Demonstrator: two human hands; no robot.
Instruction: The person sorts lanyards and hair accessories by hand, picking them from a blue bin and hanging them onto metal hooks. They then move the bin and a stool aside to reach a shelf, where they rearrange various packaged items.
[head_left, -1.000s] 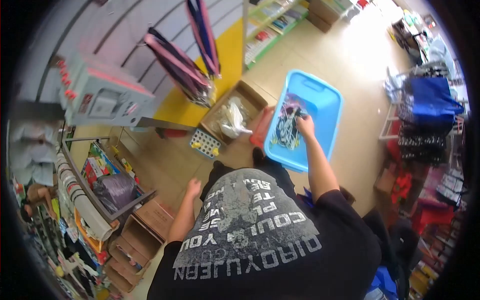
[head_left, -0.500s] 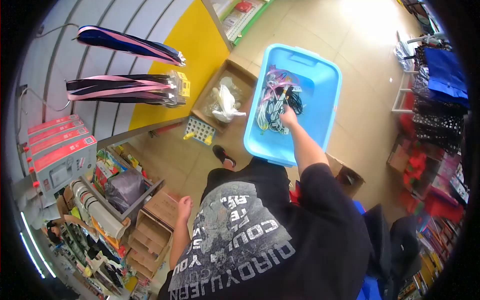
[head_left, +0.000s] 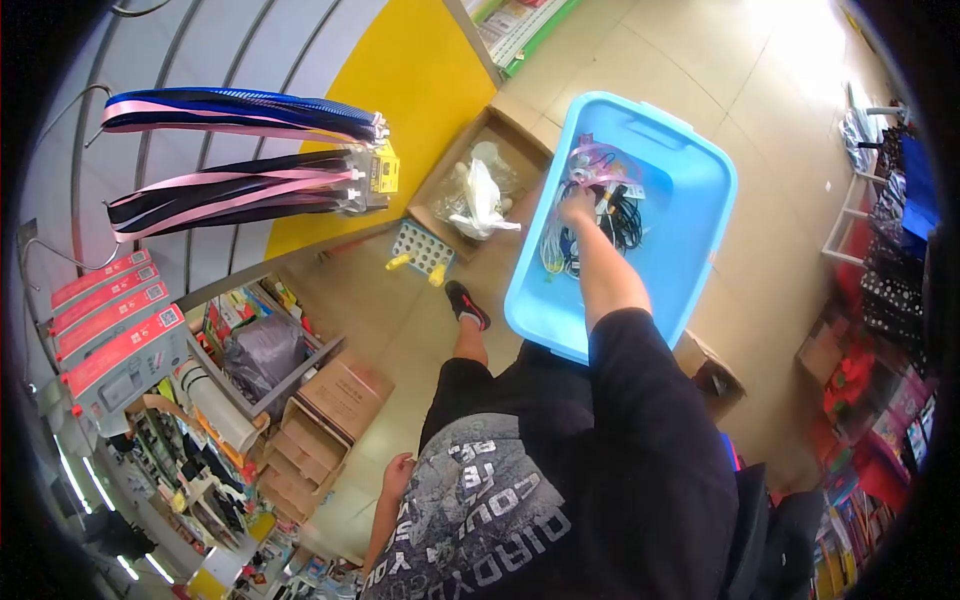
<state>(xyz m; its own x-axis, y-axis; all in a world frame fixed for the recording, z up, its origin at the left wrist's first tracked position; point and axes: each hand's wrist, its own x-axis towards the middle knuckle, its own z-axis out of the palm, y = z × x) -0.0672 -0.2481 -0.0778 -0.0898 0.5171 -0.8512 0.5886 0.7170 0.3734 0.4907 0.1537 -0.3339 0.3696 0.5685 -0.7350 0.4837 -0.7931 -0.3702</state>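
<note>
My right hand reaches down into a light blue plastic tub. Its fingers are closed among bundled cords in black, white and grey; the fingertips are partly hidden. Pink looped cords lie at the upper left of the pile, beyond the hand. My left hand hangs low beside my shirt, away from the tub, its fingers loosely bent and apart with nothing visible in them.
An open cardboard box holding a white plastic bag adjoins the tub. A small stool with holes stands near my shoe. Lanyards hang from wall hooks at left. Clothing hangs at right.
The view has shifted, so the tub appears farther right. My right hand has moved toward the tub's left side and farther up the pile. My left hand has dropped lower and its fingers have loosened.
</note>
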